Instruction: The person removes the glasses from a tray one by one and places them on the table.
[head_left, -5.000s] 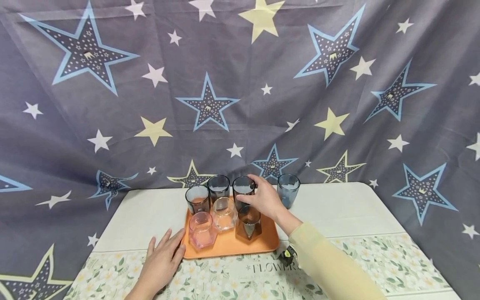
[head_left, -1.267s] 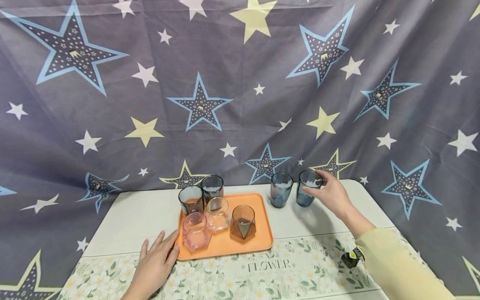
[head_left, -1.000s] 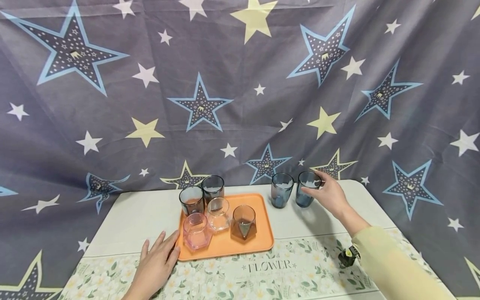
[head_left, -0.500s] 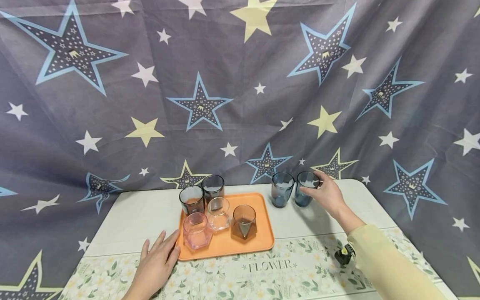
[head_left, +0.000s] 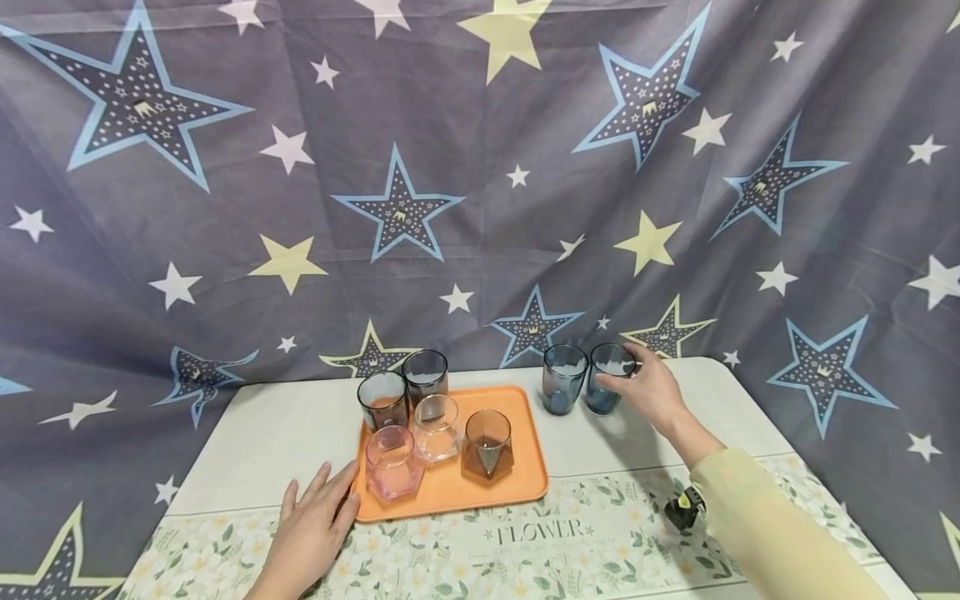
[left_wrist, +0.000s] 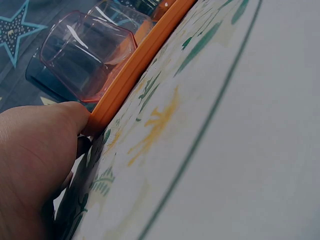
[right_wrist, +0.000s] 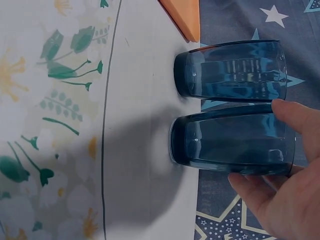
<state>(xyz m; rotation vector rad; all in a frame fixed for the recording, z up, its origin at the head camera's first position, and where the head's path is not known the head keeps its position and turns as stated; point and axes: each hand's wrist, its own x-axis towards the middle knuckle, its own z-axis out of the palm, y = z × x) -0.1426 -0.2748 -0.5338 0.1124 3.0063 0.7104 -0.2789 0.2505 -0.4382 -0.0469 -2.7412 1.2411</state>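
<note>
Near the table's back edge, my right hand holds a blue glass by its upper part, thumb on one side and fingers on the other. In the right wrist view this glass stands upright, close beside a second blue glass. My left hand lies with its fingers extended against the left edge of an orange tray; the left wrist view has the thumb right at the rim. On the tray are a pink glass, a clear glass, a brown glass and two dark glasses.
A white table carries a flowered strip along its front. Directly behind the table hangs a grey star-patterned cloth. A dark wrist device sits at the right sleeve.
Five seconds ago the right hand held this glass over the tray; it now stands right of the other blue glass. Over the last second it has slid left, closer to it. Left hand stays put.
</note>
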